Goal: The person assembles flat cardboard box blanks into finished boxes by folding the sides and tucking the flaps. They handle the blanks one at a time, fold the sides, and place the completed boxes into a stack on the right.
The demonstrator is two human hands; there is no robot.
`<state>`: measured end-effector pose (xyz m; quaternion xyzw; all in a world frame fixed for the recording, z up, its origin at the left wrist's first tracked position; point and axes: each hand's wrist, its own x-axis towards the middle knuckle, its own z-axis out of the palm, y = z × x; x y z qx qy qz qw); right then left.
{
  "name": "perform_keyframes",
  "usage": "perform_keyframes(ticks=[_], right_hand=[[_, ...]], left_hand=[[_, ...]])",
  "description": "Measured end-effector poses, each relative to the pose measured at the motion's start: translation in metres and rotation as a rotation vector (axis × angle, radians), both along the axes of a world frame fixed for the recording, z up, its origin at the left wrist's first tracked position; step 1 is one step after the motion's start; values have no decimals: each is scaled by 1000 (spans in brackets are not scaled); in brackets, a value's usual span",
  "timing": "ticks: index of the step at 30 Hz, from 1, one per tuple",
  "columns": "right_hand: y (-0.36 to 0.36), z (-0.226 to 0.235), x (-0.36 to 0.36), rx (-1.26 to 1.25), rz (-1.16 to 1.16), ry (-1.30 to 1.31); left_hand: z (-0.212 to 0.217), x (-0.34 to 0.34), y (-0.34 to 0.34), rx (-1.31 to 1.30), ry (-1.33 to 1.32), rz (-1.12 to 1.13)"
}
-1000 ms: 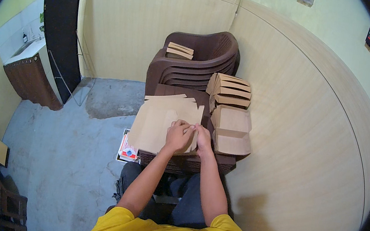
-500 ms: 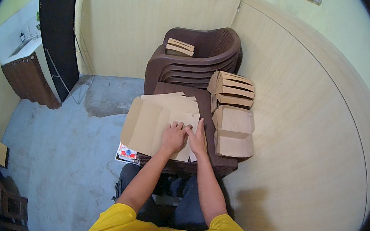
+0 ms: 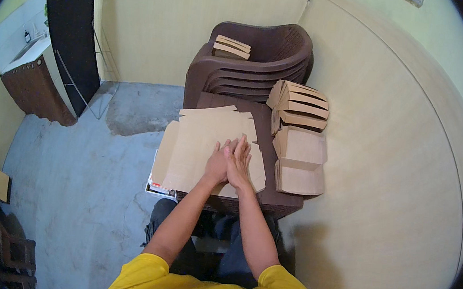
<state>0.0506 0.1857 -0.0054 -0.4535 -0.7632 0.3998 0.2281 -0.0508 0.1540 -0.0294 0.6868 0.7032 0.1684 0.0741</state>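
Observation:
A flat, unfolded brown cardboard box blank [image 3: 201, 135] lies on a dark brown woven-look table [image 3: 266, 117]. Notched flaps line its right and far edges. My left hand [image 3: 216, 164] is over the middle of the blank, its fingers stretched forward. My right hand [image 3: 238, 165] is against the left one, palm turned inward and fingers extended, partly covering the left fingers. Neither hand grips anything. Whether the palms press on the cardboard or hover just above it, I cannot tell.
Brown stacked plastic chairs [image 3: 252, 67] stand behind the table, with folded cardboard pieces [image 3: 232, 47] on the seat. At the table's right are a pile of folded cartons [image 3: 304, 104] and opened cardboard trays [image 3: 303, 153]. A white box [image 3: 159, 186] shows under the blank's near left corner.
The blank's raised left part now lies flatter, and its flaps spread out on the right. My hands have come together, the right one now overlapping the left.

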Motion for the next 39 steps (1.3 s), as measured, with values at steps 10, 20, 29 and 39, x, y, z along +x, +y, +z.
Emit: perform_keyframes(ticks=[10,20,29,39], right_hand=[[-73,8,89,293,235,-321],[-66,16,70,389,179,-638],[7,8,39,228,115,-521],[-117,7,99,323,140,-500]], left_hand=[[-3,10,-3,19,104,117],[5,-4,-8,-46,97,12],[9,3,-13,-6,87,46],[8,5,-13,-25,90,64]])
